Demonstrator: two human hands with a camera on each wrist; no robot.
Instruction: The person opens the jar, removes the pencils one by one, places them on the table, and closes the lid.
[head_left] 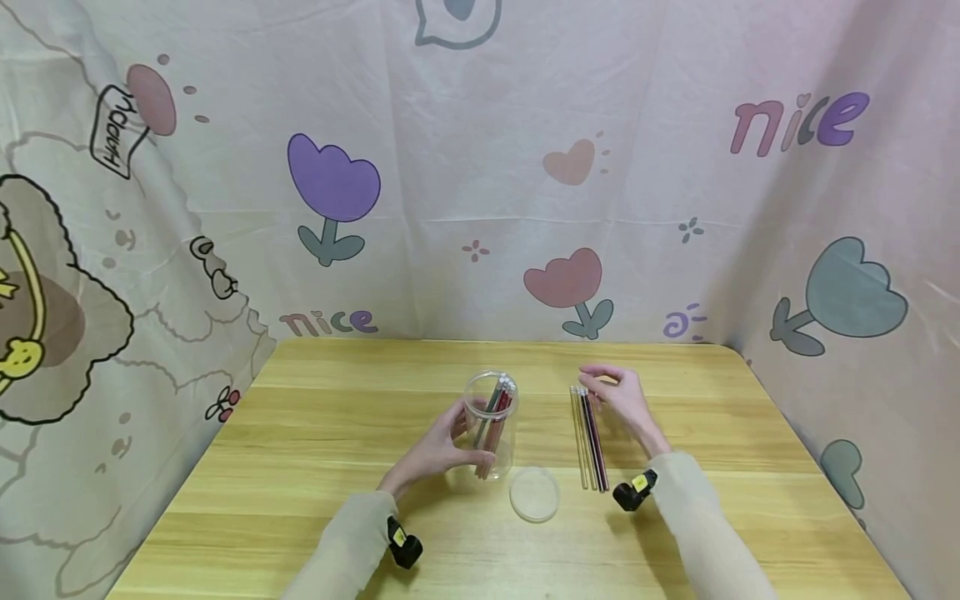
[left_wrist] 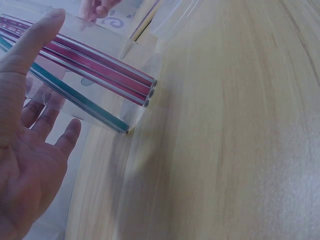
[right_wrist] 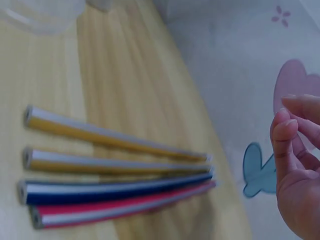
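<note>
In the head view my left hand (head_left: 442,447) grips a clear round jar (head_left: 507,452) from the left, thumb in front and fingers behind. Several striped pencils lean inside the jar; the left wrist view shows red pencils (left_wrist: 100,65) and a green one (left_wrist: 80,98). My right hand (head_left: 621,398) hovers by the far ends of a row of pencils on the table, its fingers loosely bent with nothing between them. That row has two yellow pencils (right_wrist: 115,165), a dark blue pencil (right_wrist: 115,190) and a red pencil (right_wrist: 125,207), side by side.
A round clear lid (head_left: 535,494) lies flat on the wooden table (head_left: 300,450), in front of the jar and left of the pencil row. Behind the table hangs a printed cloth (head_left: 465,150), and more of it covers both sides.
</note>
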